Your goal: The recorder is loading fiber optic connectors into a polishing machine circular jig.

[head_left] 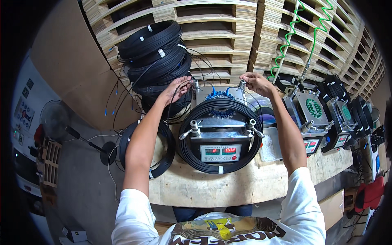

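A fiber-optic polishing machine (pixel 221 136) with a red-lit display stands before me. A coil of black cable (pixel 188 153) is looped around it, and blue connectors (pixel 220 94) ring its metal top plate. At the back left post clamp (pixel 196 85), my left hand (pixel 178 90) is closed, its fingers curled at the clamp's handle, which they mostly hide. My right hand (pixel 259 83) pinches at the back right post clamp (pixel 242 84), fingertips against it. The front left clamp (pixel 193 128) and front right clamp (pixel 252 127) have their levers turned outward, with no hand on them.
A tall stack of black cable coils (pixel 157 57) rises at the back left, loose ends dangling. Another coil (pixel 166 141) lies left of the machine. To the right are a white tray (pixel 270 145) and two similar machines (pixel 305 112) with green connectors. Wooden pallets (pixel 208 30) stand behind.
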The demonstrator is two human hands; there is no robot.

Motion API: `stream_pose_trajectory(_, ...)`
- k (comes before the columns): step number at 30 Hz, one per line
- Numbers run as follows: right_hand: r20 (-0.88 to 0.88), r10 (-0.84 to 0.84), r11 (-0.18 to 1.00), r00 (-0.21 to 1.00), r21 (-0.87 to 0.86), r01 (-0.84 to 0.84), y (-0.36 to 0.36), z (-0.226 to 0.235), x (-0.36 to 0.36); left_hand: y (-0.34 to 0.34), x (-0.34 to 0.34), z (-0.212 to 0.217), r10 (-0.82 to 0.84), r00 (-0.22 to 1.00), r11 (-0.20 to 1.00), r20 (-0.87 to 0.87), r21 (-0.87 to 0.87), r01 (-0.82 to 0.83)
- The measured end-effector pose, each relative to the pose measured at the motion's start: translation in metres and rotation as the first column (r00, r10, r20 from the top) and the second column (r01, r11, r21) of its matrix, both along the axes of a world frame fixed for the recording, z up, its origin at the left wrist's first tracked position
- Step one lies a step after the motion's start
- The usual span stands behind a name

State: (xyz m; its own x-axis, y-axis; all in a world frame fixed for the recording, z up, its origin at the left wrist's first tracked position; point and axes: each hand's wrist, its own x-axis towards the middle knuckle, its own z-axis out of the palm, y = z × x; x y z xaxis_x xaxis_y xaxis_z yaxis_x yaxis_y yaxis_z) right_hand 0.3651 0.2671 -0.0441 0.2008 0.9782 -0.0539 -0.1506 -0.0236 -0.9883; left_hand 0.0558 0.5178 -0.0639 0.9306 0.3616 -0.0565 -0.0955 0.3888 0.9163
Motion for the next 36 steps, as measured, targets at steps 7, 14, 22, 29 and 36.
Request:
stream_pose_trajectory(7,0.141,-0.191,0.978,0.971,0.107,0.177,-0.023,0.0,-0.012,-0.041,-0.009,0.052,0.314,0.916,0.807,-0.25,0.578,-0.119)
stream_pose_trajectory(14,0.087,-0.469,0.883,0.879,0.019,0.47,-0.074,0.0,-0.064,-0.072,-0.042,0.04,0.544,0.815,0.832,-0.2,0.25,-0.494)
stream_pose_trajectory(22,0.17,-0.52,0.847,0.837,-0.022,0.53,-0.106,0.02,-0.121,-0.132,-0.05,0.035,0.444,0.887,0.889,-0.131,0.19,-0.417)
stream_pose_trajectory(29,0.248,-0.549,0.834,0.798,0.094,0.544,-0.071,0.012,-0.124,-0.139,-0.032,0.044,0.475,0.866,0.818,-0.153,0.44,-0.371)
stream_pose_trajectory(36,0.404,-0.639,0.763,0.655,0.222,0.608,-0.063,0.005,-0.12,-0.117,-0.032,0.064,0.455,0.846,0.792,-0.278,0.561,-0.241)
